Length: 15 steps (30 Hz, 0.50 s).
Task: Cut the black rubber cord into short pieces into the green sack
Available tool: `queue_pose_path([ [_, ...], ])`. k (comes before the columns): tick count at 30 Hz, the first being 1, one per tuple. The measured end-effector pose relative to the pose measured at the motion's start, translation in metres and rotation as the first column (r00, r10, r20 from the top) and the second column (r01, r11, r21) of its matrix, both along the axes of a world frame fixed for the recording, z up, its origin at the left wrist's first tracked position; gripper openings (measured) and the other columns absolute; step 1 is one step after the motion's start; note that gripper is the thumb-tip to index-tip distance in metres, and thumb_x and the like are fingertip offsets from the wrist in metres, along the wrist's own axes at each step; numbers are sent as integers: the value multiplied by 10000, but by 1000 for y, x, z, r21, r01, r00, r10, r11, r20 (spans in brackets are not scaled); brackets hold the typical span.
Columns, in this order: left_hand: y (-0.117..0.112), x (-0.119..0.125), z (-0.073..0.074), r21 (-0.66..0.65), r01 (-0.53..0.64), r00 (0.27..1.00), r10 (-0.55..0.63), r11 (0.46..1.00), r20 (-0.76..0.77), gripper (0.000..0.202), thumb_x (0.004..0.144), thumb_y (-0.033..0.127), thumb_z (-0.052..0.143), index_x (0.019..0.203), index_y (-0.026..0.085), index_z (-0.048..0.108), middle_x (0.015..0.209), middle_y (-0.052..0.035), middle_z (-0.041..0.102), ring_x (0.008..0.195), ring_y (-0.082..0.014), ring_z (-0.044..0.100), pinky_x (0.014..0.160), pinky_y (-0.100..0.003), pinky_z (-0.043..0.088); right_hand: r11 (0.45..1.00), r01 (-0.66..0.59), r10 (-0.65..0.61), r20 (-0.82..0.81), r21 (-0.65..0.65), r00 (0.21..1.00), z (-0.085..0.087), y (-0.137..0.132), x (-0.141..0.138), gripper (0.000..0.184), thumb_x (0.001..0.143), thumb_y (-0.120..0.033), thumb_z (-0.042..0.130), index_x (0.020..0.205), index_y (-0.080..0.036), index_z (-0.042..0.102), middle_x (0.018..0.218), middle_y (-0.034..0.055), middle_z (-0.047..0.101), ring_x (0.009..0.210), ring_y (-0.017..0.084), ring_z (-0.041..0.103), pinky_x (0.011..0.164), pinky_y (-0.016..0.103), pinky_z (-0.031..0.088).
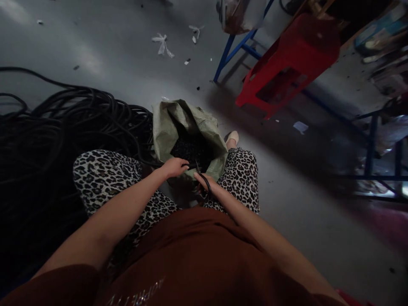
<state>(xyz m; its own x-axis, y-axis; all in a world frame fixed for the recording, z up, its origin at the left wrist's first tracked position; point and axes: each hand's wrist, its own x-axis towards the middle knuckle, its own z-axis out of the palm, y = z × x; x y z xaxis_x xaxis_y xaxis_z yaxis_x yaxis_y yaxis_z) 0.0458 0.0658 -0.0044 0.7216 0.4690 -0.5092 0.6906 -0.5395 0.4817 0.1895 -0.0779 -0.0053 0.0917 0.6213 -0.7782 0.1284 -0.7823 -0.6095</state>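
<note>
My left hand (174, 166) is closed round a thin black hose (149, 163) that runs in from the big black coil on the left. My right hand (204, 182) grips black-handled scissors (201, 175), their blades pointing at the hose end just past my left fingers. Both hands hover over the mouth of a green woven sack (181, 121) that stands between my knees and holds dark cut pieces (191, 149).
A large tangle of black hose (57, 136) fills the floor on the left. A red plastic stool (287, 59) and blue metal frames (234, 46) stand at the upper right. Scraps of white litter (163, 44) lie on the grey concrete floor.
</note>
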Motion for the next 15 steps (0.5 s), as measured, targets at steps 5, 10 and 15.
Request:
queue_pose_path([
  [5,-2,0,1,-11,4,1000,-4,1000,4,348,892,371,505,1169,271,690,1054,-31,741,972,-207,670,789,-249,476,1000,-14,14,8,-2,1000,5,3,0,355,972,-448,475,1006,-123,615,601,31,595,483,156,584,423,213,434],
  [10,-2,-1,2,0,30,999,-30,1000,20,356,896,368,490,1179,272,683,1100,-33,731,1016,-213,659,807,-256,477,999,-41,41,10,12,999,3,3,2,350,962,-450,492,1010,-128,622,609,33,605,510,163,605,442,215,438],
  [15,-3,0,4,1,16,1000,-16,1000,19,354,895,357,485,1171,264,687,1090,-34,733,1007,-213,661,808,-257,479,1000,-24,24,-1,20,1000,1,2,3,356,950,-484,507,980,-149,622,600,31,611,518,172,612,452,227,455],
])
